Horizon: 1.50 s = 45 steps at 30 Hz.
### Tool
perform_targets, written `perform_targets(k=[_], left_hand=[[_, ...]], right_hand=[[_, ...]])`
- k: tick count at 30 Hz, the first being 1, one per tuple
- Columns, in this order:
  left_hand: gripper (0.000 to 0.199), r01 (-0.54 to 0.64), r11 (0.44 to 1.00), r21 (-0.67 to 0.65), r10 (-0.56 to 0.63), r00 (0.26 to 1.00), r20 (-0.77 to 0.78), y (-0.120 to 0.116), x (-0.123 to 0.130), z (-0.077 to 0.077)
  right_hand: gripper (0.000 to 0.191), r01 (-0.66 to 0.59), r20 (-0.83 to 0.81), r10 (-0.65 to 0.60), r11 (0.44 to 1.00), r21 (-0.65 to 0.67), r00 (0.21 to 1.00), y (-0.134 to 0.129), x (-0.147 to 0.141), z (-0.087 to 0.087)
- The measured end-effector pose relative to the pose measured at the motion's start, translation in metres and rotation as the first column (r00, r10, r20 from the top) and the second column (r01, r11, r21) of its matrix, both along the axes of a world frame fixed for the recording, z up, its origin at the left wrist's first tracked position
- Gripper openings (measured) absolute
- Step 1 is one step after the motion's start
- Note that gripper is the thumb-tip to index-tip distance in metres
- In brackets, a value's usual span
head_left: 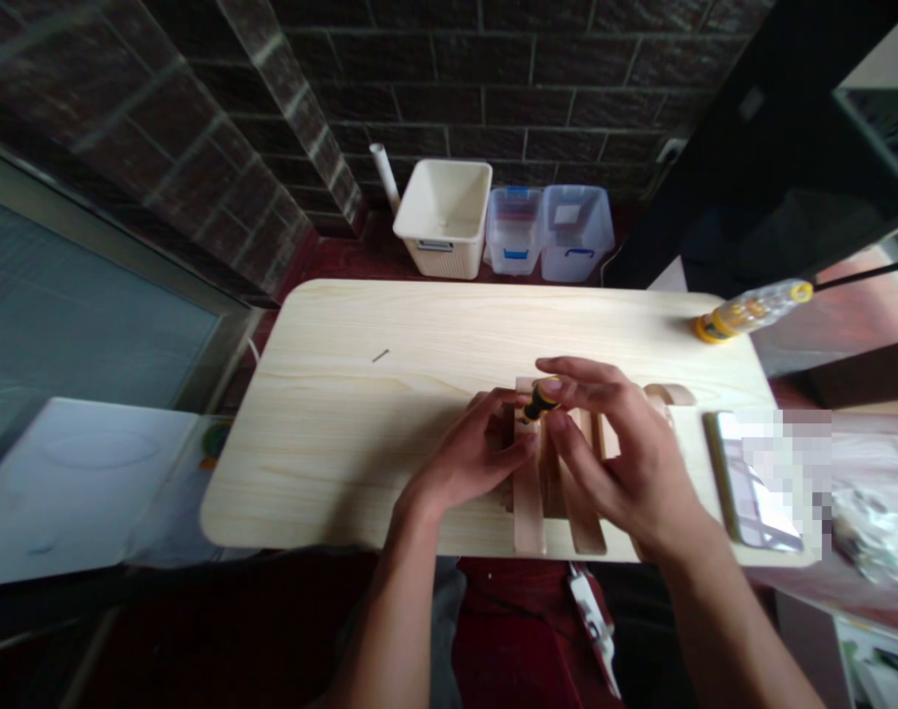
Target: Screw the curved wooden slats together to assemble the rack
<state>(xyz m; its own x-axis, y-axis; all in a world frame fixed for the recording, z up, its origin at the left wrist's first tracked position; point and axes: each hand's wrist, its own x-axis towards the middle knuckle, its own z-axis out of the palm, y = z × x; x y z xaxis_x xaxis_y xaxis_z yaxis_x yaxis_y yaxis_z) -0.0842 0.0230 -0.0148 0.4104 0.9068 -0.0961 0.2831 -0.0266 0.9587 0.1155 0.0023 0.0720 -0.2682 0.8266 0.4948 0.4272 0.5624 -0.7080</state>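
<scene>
My right hand [630, 448] grips a short screwdriver [541, 398] with a black and yellow handle, pinched between thumb and fingers. Its lower end points down at the far part of a pale wooden slat [530, 512]. My left hand [468, 455] is closed about that slat, the thumb on the near side of the screwdriver and the fingers on the far side. The slat belongs to a small wooden frame with a second slat [583, 507] beside it. Whether a screw sits under the screwdriver is too small to make out.
On the light wooden table [308, 433] lie a thin dark screw-like piece [380, 355], a phone [757, 483] and a curved wooden piece [669, 395]. A yellow bottle-shaped object with clear plastic [748, 311] stands at the far right corner. Plastic bins [449, 258] line the wall behind.
</scene>
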Motion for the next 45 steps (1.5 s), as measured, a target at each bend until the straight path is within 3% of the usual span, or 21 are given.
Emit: perform_targets(k=[20,38,45], left_hand=[[0.048,-0.004,1.0,-0.009,0.004,1.0,-0.002,0.0,0.0,0.002],[0.044,0.003,1.0,-0.018,-0.003,1.0,0.019,-0.001,0.0,0.003],[0.045,-0.023,1.0,-0.008,0.023,0.999,0.028,-0.002,0.001,0.002]], right_hand=[[0.041,0.005,-0.001,-0.005,1.0,0.015,1.0,0.0,-0.001,-0.004],[0.036,0.013,-0.014,-0.013,1.0,-0.021,1.0,-0.001,-0.002,-0.003],[0.041,-0.009,-0.032,0.007,0.999,-0.051,0.999,-0.001,-0.003,-0.012]])
